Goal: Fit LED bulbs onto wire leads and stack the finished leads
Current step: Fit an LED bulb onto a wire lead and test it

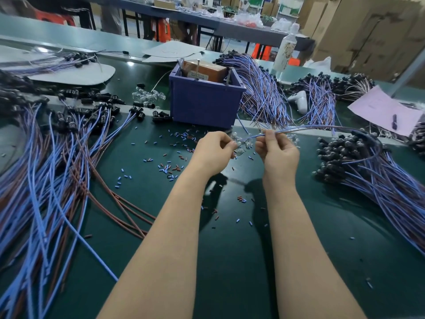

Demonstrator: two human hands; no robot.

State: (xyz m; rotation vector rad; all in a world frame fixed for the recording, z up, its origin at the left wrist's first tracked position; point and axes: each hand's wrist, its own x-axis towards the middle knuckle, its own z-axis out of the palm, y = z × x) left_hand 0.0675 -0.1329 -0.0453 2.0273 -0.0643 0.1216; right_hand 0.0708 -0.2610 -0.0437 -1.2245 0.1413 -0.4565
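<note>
- Many leads (46, 157) lie fanned over the left of the frame, blue and brown, with black holders at their far ends. I cannot tell whether bulbs are fitted there.
- Loose clear bulbs (149, 96) sit in a little heap at upper centre, just left of the purple bin (204, 104), so stock is left to fit.
- Stripped insulation bits (170, 169) are scattered on the green table (230, 238) in the middle (the stripping looks well advanced).
- At centre, the left hand (216, 150) has its fingers curled and pinches something small and clear, probably an LED bulb (238, 143), over a few more bulbs on the table.
- Just beside it, the right hand (278, 150) pinches the near end of one wire lead (310, 128), which arcs away to the right of the frame. The bulb and the lead end are close but do not look joined yet.
- At the right edge, a pile of leads (358, 166) lies with its heads bunched neatly, which I judge to be the finished stack. It is already large, though plenty of work remains.
</note>
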